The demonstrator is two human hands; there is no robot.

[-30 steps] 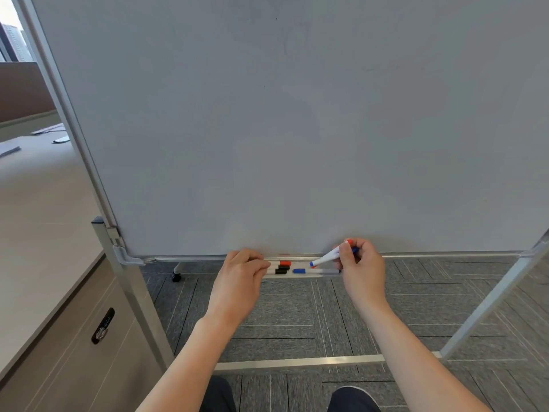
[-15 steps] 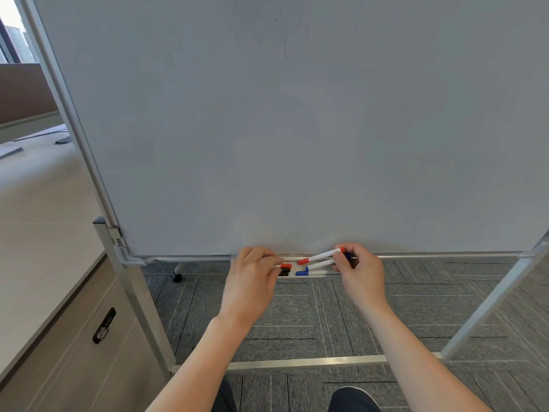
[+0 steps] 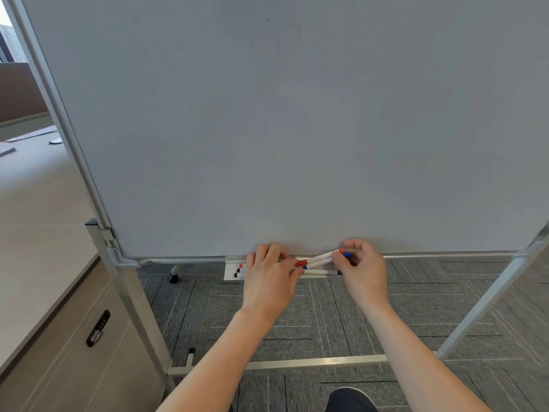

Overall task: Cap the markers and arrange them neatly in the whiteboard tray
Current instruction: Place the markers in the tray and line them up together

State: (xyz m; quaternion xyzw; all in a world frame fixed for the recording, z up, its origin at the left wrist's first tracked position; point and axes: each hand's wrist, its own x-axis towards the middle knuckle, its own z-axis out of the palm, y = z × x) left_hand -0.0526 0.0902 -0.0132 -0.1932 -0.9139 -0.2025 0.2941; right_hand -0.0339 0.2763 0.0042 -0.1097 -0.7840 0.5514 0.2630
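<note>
Both my hands pinch two markers [image 3: 319, 259] lengthwise just above the whiteboard tray [image 3: 230, 270], right hand [image 3: 361, 270] at their tails, left hand [image 3: 271, 276] at the caps.

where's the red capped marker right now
In the head view it's lifted just above the whiteboard tray, low centre, held between the left hand and right hand: red-capped marker.

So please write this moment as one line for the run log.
left hand: holds markers' cap ends | right hand: pinches red marker, blue marker | whiteboard tray: more markers lying | arranging unfinished
</note>
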